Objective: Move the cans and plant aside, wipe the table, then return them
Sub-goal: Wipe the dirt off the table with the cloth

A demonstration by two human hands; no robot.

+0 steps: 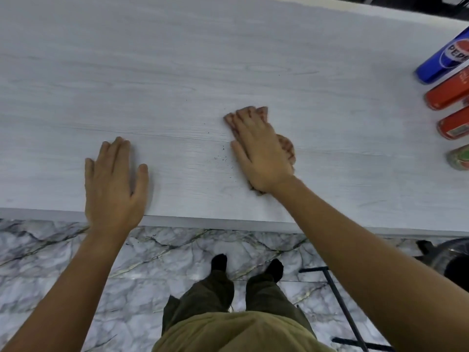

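My right hand (pixel 258 153) lies flat on a pinkish cloth (pixel 288 148), pressing it onto the pale wood-grain table (pixel 177 72) near its front edge. Small dark crumbs (pixel 220 154) are scattered just left of that hand. My left hand (pixel 114 181) rests palm-down on the table's front edge, fingers spread, holding nothing. At the far right stand a blue Pepsi can (pixel 446 57), two red cans (pixel 448 94) (pixel 454 125) and a green-labelled can (pixel 459 161), all cut by the frame edge. No plant is in view.
Below the table edge lies a marbled floor (pixel 76 262), with my legs and dark shoes (pixel 219 261). A black metal frame (pixel 337 295) and a dark round object (pixel 451 257) stand at the lower right.
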